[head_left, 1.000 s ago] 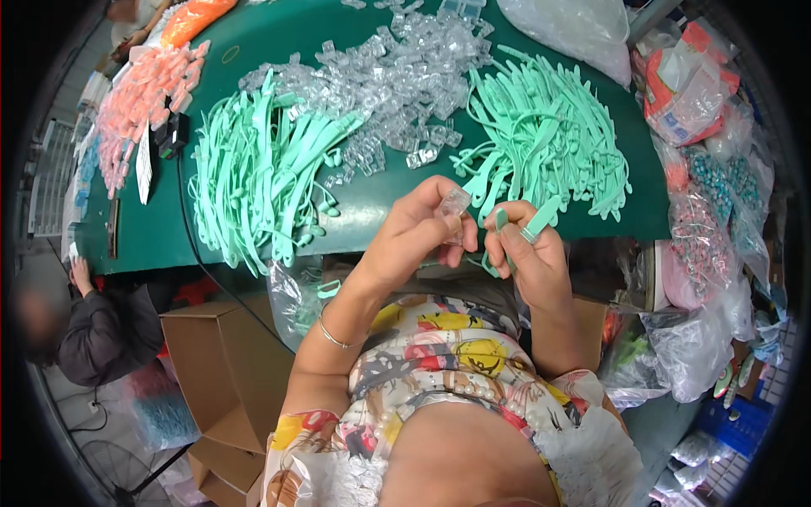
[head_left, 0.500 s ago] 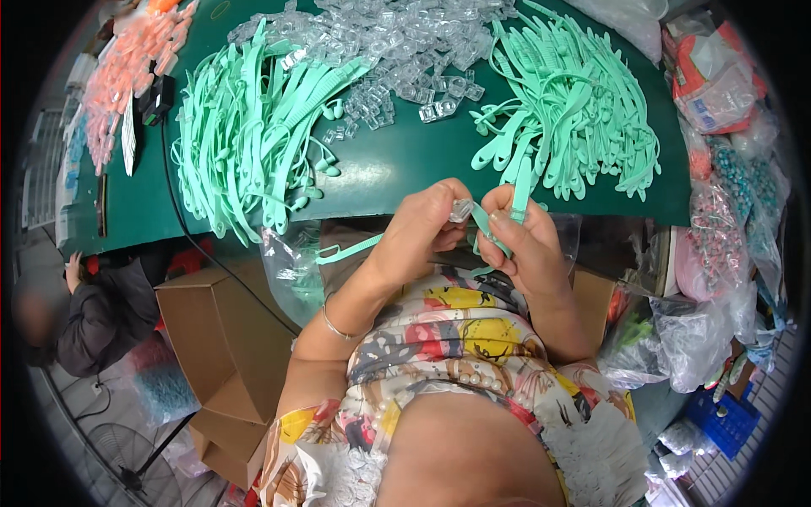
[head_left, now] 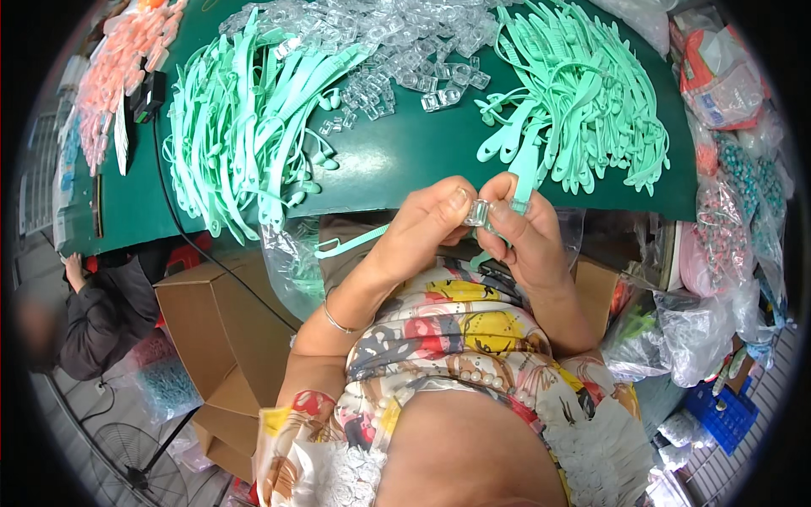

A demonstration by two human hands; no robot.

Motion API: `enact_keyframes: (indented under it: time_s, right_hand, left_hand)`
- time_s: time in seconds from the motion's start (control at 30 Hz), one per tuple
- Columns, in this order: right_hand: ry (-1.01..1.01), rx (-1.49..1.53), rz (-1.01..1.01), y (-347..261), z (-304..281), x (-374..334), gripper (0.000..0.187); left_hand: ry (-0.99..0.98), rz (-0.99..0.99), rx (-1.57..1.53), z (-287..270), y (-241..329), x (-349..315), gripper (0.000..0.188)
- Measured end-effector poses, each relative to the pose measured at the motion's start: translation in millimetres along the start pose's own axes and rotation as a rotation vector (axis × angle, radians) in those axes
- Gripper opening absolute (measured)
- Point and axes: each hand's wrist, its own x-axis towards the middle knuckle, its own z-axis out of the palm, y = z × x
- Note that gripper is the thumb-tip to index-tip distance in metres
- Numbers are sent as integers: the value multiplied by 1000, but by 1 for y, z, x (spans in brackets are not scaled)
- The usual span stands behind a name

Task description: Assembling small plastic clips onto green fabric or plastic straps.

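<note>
My left hand [head_left: 425, 224] pinches a clear plastic buckle [head_left: 476, 212] between thumb and finger. From behind that hand a mint-green rubber strap [head_left: 351, 242] sticks out to the left. Closed on another mint-green strap [head_left: 524, 176] is my right hand [head_left: 529, 234], its thumb close to the buckle. One strap end stands up past the right fingers, and another piece hangs below them. Whether the strap has entered the buckle cannot be made out. Both hands are just off the near edge of the green table [head_left: 397, 173].
Mint-green straps lie in a left pile [head_left: 245, 127] and a right pile [head_left: 583, 101], with clear buckles [head_left: 380, 51] heaped between. Peach pieces [head_left: 127, 76] and a black cable [head_left: 165, 186] are left. Below stands a cardboard box [head_left: 194, 325]; another person's sleeve [head_left: 110, 313] is beyond it.
The buckle has turned and now sits against my right thumb and the strap there. My hands have come closer together.
</note>
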Motion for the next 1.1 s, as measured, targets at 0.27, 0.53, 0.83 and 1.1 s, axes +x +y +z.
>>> enact_keyframes:
  time_s: [0.27,0.53,0.83,1.1]
  right_hand:
    - [44,-620,-408,1,-11,4,26]
    - [-18,-473,-470,5,-14,2,13]
    - [-120,-320,-373,9,-9,10,17]
    - [-114,-727,-513,11,1,12,24]
  left_hand:
    - [150,117,639,9,21,-9,19]
    - [151,167,599,2,20,-10,18]
    - [103,160,462,0,31,-20,14]
    - [24,10,-50,-8,25,-25,12]
